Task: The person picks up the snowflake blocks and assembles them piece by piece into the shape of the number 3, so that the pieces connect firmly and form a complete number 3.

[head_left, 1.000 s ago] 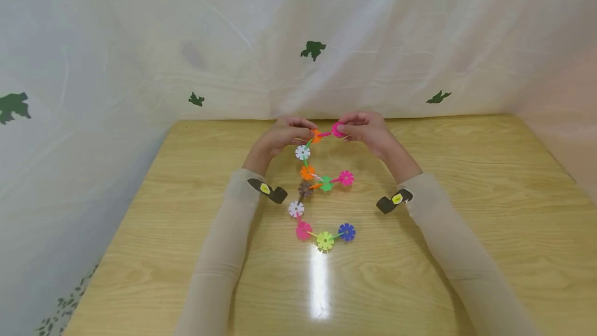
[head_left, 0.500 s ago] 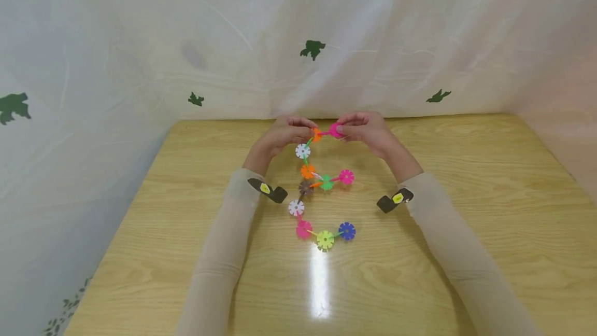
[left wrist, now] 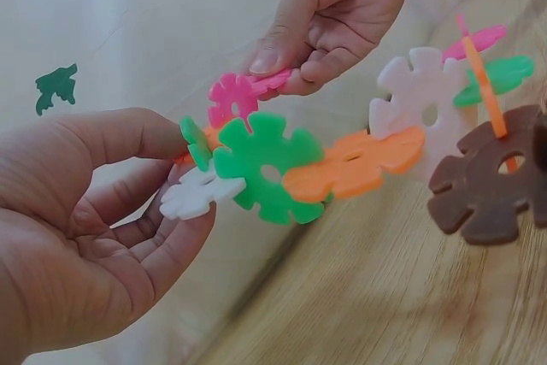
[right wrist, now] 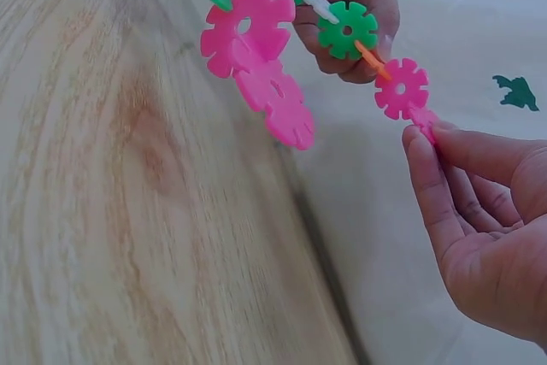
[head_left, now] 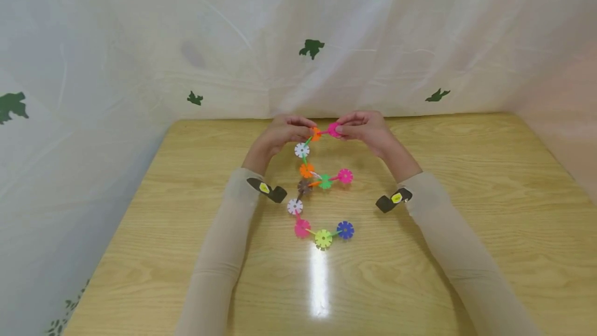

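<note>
A chain of slotted plastic snowflake discs in several colours stretches over the wooden table, bent like an E. At its far end my left hand (head_left: 285,135) pinches an orange disc (head_left: 316,134), beside a green disc (left wrist: 268,168) and a white disc (left wrist: 200,195). A pink disc (right wrist: 401,89) follows the orange one. Joined to it is another pink disc (right wrist: 424,123), pinched by the thumb and fingertips of my right hand (head_left: 366,129). A middle branch ends in a pink disc (head_left: 345,176), and the near end in a blue disc (head_left: 345,230).
The wooden table (head_left: 186,222) reaches back to a pale curtain (head_left: 224,40) with green leaf prints, close behind both hands. A yellow-green disc (head_left: 323,239) and a brown disc (head_left: 305,186) belong to the chain's nearer part. Black cameras sit on both wrists.
My right hand's pink disc has shifted slightly left, closer to the orange disc, and has turned a little. My left hand keeps its hold, nearly still.
</note>
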The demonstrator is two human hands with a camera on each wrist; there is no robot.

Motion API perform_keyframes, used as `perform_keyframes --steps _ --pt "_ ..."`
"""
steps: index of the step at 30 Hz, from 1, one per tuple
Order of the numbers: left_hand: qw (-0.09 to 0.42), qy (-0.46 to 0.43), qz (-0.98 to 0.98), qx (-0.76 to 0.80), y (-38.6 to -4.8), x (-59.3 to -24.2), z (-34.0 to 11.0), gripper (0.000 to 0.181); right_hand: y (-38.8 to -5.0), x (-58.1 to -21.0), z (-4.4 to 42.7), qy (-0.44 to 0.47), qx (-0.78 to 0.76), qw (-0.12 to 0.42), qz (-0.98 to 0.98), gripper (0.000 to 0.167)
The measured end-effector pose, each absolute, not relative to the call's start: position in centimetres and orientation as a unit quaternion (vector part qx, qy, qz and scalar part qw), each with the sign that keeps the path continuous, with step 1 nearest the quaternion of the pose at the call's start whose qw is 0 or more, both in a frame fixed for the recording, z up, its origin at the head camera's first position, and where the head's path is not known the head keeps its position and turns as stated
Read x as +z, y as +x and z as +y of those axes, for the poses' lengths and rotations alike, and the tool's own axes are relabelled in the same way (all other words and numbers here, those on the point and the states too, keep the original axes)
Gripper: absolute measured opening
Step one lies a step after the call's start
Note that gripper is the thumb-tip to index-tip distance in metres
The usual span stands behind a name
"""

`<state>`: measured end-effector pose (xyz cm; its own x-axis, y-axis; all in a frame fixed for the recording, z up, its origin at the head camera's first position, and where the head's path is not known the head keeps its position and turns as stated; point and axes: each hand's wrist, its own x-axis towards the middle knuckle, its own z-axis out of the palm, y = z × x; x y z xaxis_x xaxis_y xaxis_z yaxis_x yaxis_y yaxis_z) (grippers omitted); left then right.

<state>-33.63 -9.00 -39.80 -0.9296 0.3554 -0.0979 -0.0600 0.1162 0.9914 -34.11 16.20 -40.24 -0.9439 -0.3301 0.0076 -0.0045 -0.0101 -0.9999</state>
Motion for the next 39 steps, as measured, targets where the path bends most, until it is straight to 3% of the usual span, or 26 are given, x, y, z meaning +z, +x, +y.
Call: perform_keyframes --steps 22,39 --pt "0.130 0.070 0.728 0.670 -33.6 -39.7 -8.5 0.024 -34.2 -40.9 15.6 -0.110 -0.734 0.104 0.662 0.009" --pt "0.143 0.116 0.746 0.640 -33.8 -39.7 -8.7 0.025 -34.3 -40.0 16.8 -0.127 -0.687 0.174 0.694 0.010"
